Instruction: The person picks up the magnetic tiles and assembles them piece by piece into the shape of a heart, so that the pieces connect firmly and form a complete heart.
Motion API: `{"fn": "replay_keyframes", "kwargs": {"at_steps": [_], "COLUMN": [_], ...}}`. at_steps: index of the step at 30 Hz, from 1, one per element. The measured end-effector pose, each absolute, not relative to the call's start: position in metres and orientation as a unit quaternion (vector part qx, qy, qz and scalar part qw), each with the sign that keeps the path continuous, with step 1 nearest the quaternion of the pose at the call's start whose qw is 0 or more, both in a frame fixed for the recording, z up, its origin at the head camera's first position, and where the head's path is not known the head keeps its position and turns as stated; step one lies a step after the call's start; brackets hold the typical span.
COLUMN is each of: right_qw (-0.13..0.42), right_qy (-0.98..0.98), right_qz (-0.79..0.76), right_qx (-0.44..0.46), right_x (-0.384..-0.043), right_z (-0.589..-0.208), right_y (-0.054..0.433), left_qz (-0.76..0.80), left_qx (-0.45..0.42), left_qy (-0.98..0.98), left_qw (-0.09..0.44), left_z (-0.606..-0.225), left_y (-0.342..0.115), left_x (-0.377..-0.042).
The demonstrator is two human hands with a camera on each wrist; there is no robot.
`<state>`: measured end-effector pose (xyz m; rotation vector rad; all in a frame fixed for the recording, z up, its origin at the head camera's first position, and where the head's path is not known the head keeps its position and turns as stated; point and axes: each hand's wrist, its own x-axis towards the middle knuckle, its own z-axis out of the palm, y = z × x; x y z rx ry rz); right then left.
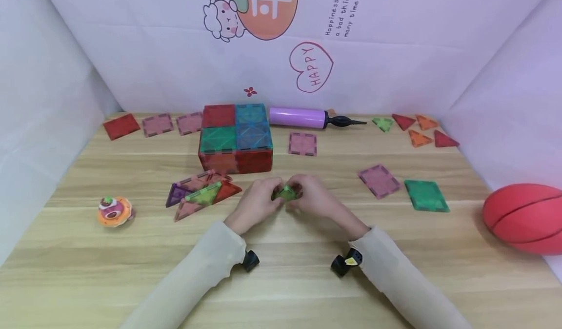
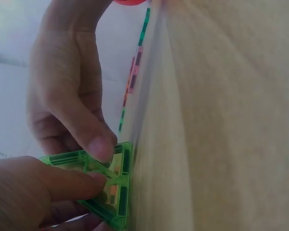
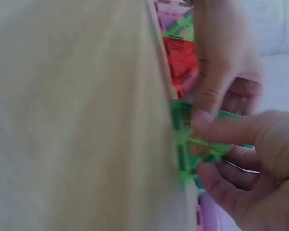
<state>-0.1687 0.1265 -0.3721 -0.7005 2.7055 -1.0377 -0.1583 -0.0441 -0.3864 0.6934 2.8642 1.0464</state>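
Observation:
Both hands meet over the table's middle at a light green triangular magnetic tile [image 1: 287, 193]. The left hand [image 1: 261, 199] pinches it from the left, its thumb on the tile's face in the left wrist view. Opposite it, the right hand [image 1: 313, 195] pinches the same tile with thumb and fingers. The tile stands upright with one edge at the tabletop, and some orange shows through it in the left wrist view. Just behind the hands is a box [image 1: 237, 138] built of red, green, blue and orange square tiles. Fingers partly hide the tile.
Left of the hands lie joined tiles [image 1: 202, 195]. A small donut-shaped toy [image 1: 114, 212] lies farther left. Behind are a purple pump [image 1: 303, 117] and a pink tile [image 1: 303, 144]. Rightward lie another pink tile [image 1: 379, 181], a green tile [image 1: 426, 195], small triangles [image 1: 420, 138] and a red ball [image 1: 527, 218].

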Motion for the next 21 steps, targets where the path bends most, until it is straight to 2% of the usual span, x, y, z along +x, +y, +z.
{"fn": "replay_keyframes", "kwargs": {"at_steps": [3,10,16,21], "right_qw": [0.1,0.072,0.057,0.032], "right_qy": [0.89,0.896,0.934,0.959], "right_qz": [-0.375,-0.368,-0.328,-0.277], "right_qx": [-0.241,-0.238,-0.13,-0.056], "right_x": [-0.171,-0.195,-0.233,-0.266], "right_z": [-0.367,-0.35,-0.346,-0.351], "right_y": [0.137,0.163,0.208,0.268], "left_qz": [0.33,0.312,0.311,0.304], "left_qx": [0.225,0.23,0.232,0.231], "left_qy": [0.917,0.922,0.922,0.924], "left_qw": [0.003,-0.014,-0.016,-0.016], "left_z": [-0.386,-0.387,-0.389,-0.391], "left_y": [-0.045,-0.045,-0.045,-0.046], "left_x": [-0.158,-0.159,-0.16,-0.16]}}
